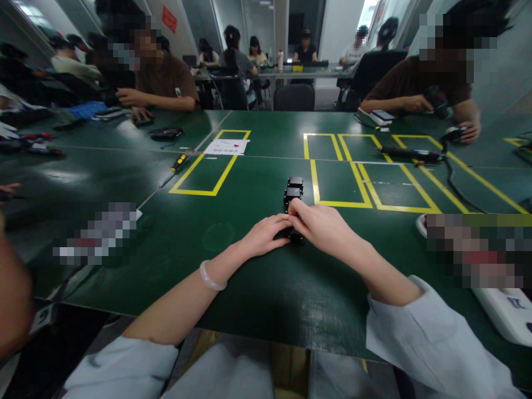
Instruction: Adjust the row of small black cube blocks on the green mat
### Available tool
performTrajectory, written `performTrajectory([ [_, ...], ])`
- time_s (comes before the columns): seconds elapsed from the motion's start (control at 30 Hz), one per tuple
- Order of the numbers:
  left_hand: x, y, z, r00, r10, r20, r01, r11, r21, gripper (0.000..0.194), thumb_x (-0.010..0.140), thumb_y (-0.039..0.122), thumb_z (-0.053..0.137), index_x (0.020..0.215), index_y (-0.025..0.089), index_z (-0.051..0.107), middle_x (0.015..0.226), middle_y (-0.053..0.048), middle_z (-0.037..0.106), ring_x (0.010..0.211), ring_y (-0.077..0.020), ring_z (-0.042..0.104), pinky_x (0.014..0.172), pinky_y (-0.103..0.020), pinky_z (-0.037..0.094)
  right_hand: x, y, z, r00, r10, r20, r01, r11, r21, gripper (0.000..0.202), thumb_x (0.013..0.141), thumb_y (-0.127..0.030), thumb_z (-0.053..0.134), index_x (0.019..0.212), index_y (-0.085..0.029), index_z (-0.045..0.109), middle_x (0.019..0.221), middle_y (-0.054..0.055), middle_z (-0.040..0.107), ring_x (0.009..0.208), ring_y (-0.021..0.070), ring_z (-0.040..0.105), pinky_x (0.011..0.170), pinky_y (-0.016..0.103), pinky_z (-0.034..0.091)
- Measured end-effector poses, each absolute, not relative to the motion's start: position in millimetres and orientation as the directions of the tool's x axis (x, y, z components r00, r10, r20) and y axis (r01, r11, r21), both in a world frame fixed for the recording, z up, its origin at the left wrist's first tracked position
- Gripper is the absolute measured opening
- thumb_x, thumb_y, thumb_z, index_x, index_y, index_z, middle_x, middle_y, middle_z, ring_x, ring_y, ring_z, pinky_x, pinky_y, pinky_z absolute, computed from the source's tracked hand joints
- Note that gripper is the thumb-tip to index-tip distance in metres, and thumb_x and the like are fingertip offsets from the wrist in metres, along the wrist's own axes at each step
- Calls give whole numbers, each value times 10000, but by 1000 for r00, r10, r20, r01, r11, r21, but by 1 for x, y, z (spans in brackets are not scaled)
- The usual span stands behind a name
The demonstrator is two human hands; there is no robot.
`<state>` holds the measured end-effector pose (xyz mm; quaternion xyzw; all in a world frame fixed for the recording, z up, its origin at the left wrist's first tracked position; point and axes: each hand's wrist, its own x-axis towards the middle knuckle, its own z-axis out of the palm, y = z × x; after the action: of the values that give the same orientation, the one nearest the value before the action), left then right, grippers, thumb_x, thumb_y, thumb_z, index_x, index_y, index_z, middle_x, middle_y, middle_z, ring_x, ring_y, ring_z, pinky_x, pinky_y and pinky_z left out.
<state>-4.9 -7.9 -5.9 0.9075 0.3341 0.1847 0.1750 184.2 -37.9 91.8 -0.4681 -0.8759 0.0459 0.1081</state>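
Note:
A short row of small black blocks [294, 192] stands on the green table [249, 288], in front of me and near the middle. My left hand [268, 235] rests at the left side of the row, its fingers reaching onto it and its thumb apart, low by the nearest block. From the right, my right hand [318, 224] bends over the row with thumb and forefinger pinched together. Whatever is between those fingertips is too small or hidden to make out. The hands meet over the blocks and cover their middle part.
Yellow tape rectangles [215, 193] mark the table beyond my hands. A white paper [226, 147] and a yellow-black screwdriver [179, 162] lie at the left back. A black tool [411, 154] with a cable lies right. Two people sit across; white objects flank me.

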Motion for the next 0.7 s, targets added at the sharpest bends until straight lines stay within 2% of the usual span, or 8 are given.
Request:
performTrajectory([
  [0.27,-4,-9,-4,706,674,219,538,-711,452,390,871,281,609,1247,229,521,1318,-70,511,1221,-258,488,999,-413,426,186,-39,92,-548,820,168,791,573,-214,176,902,-254,365,1035,-196,465,775,16,641,604,139,542,540,245,235],
  [0.53,-5,-9,-4,702,680,213,543,-704,458,417,862,274,619,1263,237,512,1318,-70,516,1224,-265,488,1002,-424,425,185,-39,90,-535,827,170,805,561,-195,254,959,-399,329,996,-200,482,702,9,621,587,145,541,536,243,229],
  [0.7,-4,-9,-3,704,680,205,545,-702,458,363,868,276,611,1221,228,541,1319,-71,512,1219,-264,490,990,-411,434,185,-37,91,-546,823,158,805,568,-171,204,949,-299,334,1025,-193,490,697,9,621,579,143,536,537,245,227],
])
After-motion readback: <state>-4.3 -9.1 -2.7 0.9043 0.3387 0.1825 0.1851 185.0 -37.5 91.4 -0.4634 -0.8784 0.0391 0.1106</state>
